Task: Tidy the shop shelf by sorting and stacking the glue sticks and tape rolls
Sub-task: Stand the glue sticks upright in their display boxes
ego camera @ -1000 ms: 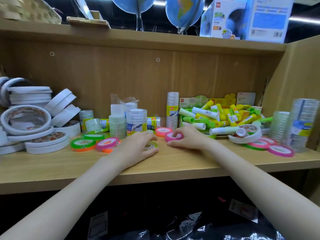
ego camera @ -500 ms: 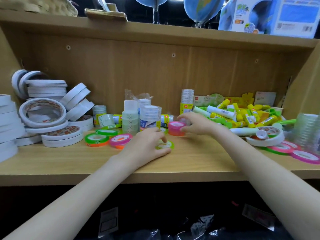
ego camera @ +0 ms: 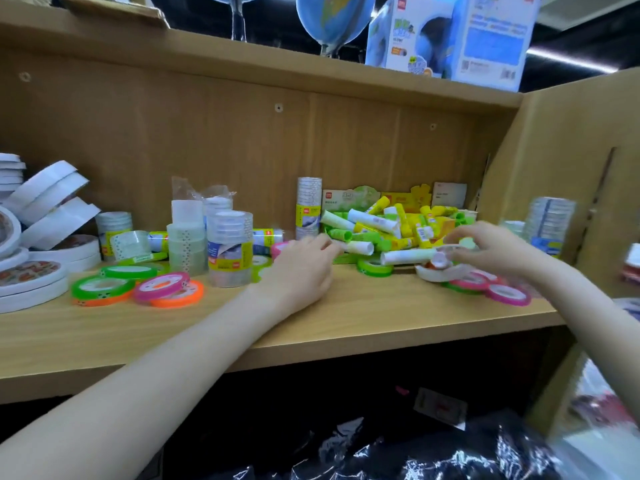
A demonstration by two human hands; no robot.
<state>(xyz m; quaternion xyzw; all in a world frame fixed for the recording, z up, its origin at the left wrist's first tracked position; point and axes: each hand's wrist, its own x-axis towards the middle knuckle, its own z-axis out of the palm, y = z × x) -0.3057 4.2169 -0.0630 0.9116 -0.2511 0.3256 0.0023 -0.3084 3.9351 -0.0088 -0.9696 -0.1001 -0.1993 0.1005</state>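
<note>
The right hand [ego camera: 491, 249] has left the pink roll it was setting on the orange one at mid-shelf half a second ago and now sits at the right of the frame, over the white ring [ego camera: 441, 271] by the glue sticks [ego camera: 391, 225]. Its fingers are curled in a narrow grip around something small and pale, but blur hides whether they actually pinch it, so I cannot tell. The left hand [ego camera: 303, 268] has also moved right, off the green roll it was covering; it now lies just left of centre with relaxed fingers reaching toward the glue pile, holding nothing that shows. Judging from this, the small pink stack [ego camera: 278, 249], now mostly hidden behind the left hand, is done with, and attention has shifted to the loose rolls at the right: a green roll [ego camera: 374, 268] just in front of the glue pile and pink rolls [ego camera: 507, 294] beyond the ring. The glue sticks lie in a loose heap at centre right, seemingly spilling out of low open display boxes [ego camera: 349, 199] at the back of the shelf [ego camera: 346, 317]; how many remain inside is not clear. Clear tape [ego camera: 228, 247] stands in wrapped stacks at centre left, with green, pink and orange rolls [ego camera: 138, 289] overlapping in front and white rolls [ego camera: 45, 209] piled at far left.
</note>
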